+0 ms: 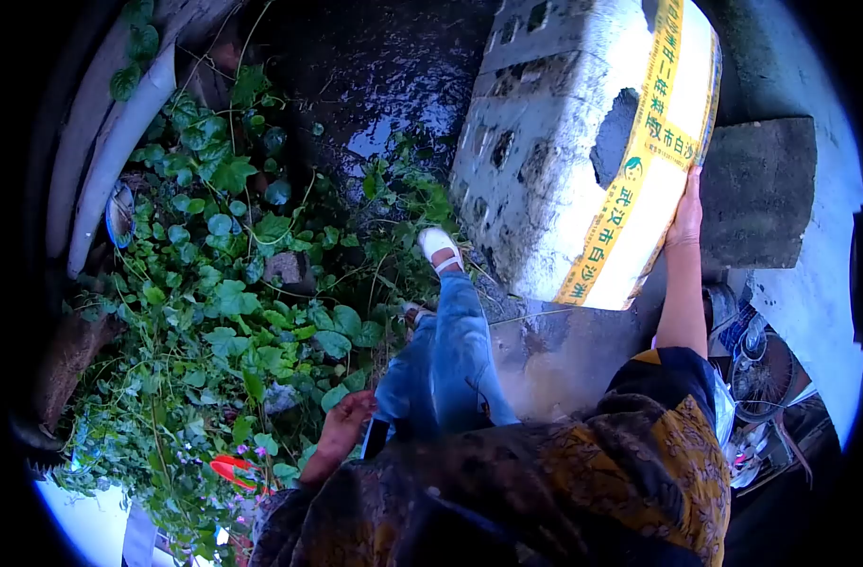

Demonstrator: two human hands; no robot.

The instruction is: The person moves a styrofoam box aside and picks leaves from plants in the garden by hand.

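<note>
A big white foam box (pixel 565 151) with yellow printed tape (pixel 630 170) round it is tilted out in front of me, to the right. Dirt covers its left face, which has several holes, and another hole shows beside the tape. My right hand (pixel 686 215) grips the box's right edge, with most of the fingers hidden behind it. Down by my thigh, my left hand (pixel 349 416) hangs loosely, its fingers a little curled and apart, holding nothing visible. Leafy green plants (pixel 233 312) grow close to that hand.
Wet dark ground (pixel 375 104) lies ahead, beyond my white shoe (pixel 438 244). A dark slab (pixel 757 194) stands right of the box. Behind my right arm are a spoked wheel (pixel 764 378) and clutter. A pale pipe (pixel 119 161) runs along the left, and an orange-red object (pixel 235 471) sits among the plants.
</note>
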